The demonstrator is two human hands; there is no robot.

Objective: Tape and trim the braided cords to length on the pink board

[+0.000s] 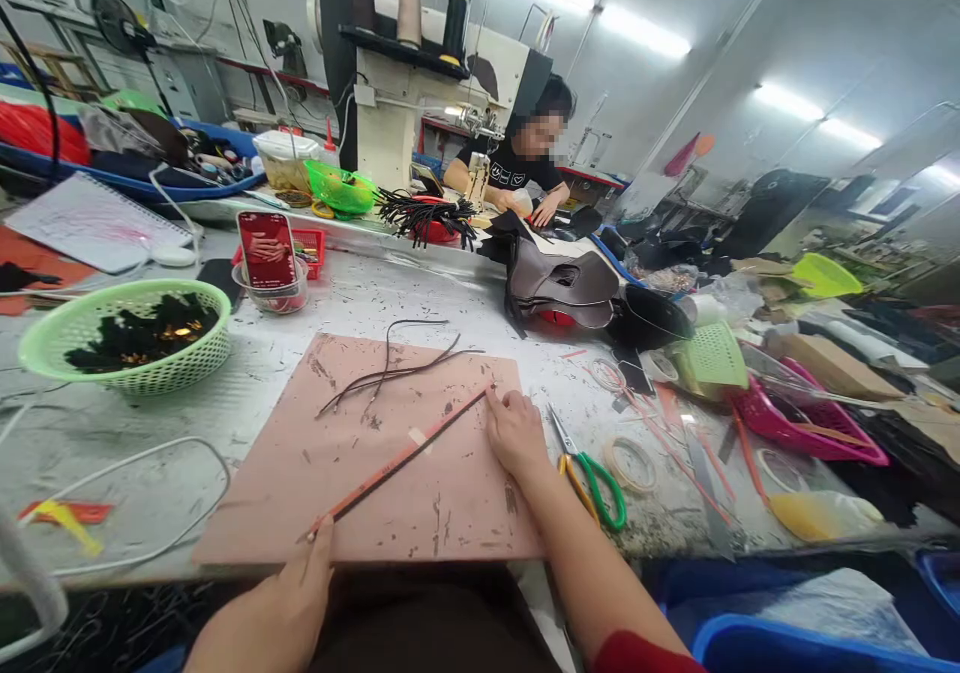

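Note:
A long thin reddish-brown strip (397, 463) lies stretched diagonally across a pink work board (352, 493) on the table. My left hand (289, 593) pinches its near end at the board's front edge. My right hand (514, 431) pinches its far end near the board's right side. A small pale tape piece sits at the strip's middle. Several thin dark cords (397, 363) lie loose on the board's far part.
Green-handled scissors (592, 473) and tape rings (631, 463) lie right of the board. A green basket (127, 338) of dark pieces stands left, a phone (266, 250) behind it. Dark leather pieces (562, 283), pink trays (802, 418) and a sewing machine (397, 103) stand beyond. A person works opposite.

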